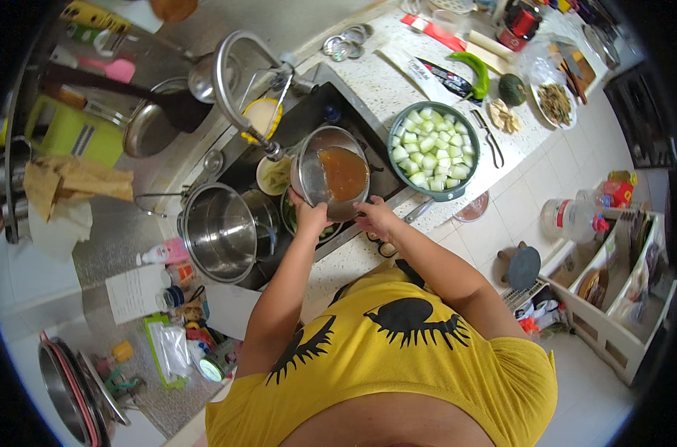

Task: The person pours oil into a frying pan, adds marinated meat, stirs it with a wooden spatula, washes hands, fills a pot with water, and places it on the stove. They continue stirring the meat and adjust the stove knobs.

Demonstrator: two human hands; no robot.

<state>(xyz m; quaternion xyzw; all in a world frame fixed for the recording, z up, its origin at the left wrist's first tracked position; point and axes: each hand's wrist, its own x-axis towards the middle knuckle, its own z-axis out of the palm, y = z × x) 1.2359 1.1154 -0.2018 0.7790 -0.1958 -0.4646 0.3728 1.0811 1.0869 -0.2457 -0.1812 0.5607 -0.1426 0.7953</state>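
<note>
Over the dark sink I hold a stainless steel bowl, partly filled with brown liquid. My left hand grips its near left rim, and my right hand grips the near right rim. The bowl looks tilted. The curved faucet ends just left of it. Partly behind the bowl, a pale cup holds light green pieces. Beneath my left hand, a container of greens is mostly hidden. A large steel pot stands at the sink's left end.
On the speckled counter, a green colander holds cut pale-green vegetable chunks, beside a peeler. Farther right are a green chili pepper, a dark green squash and a plate of food. A stool stands on the tiled floor.
</note>
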